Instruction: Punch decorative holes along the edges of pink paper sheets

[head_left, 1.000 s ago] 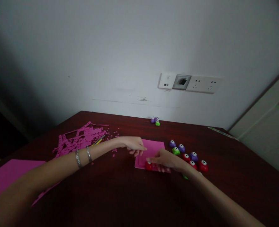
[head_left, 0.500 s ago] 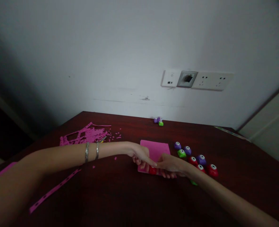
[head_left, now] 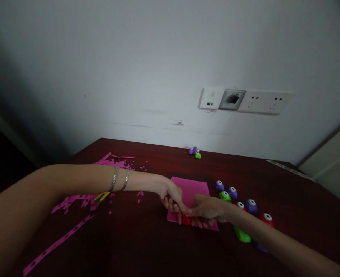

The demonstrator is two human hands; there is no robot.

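A red craft punch sits at the near edge of a pink sheet, mostly covered by fingers. My left hand is closed on the punch from the left, its thumb pressing down on top. From the right, my right hand grips the same punch, its thumb meeting the left one. The sheet lies flat on the dark table, its near right corner showing beyond my right fingers. Right of it stand several punches, among them a purple one, a small green one and a larger green one.
Pink cut scraps and small punched bits lie at the left, partly behind my left arm. A yellow utility knife and a long pink strip are nearer. Small punches stand by the wall, below sockets.
The view has shifted slightly, and my hands with the punch appear lower. My left forearm sits differently over the scraps, exposing more of the utility knife. Both hands keep their grip.
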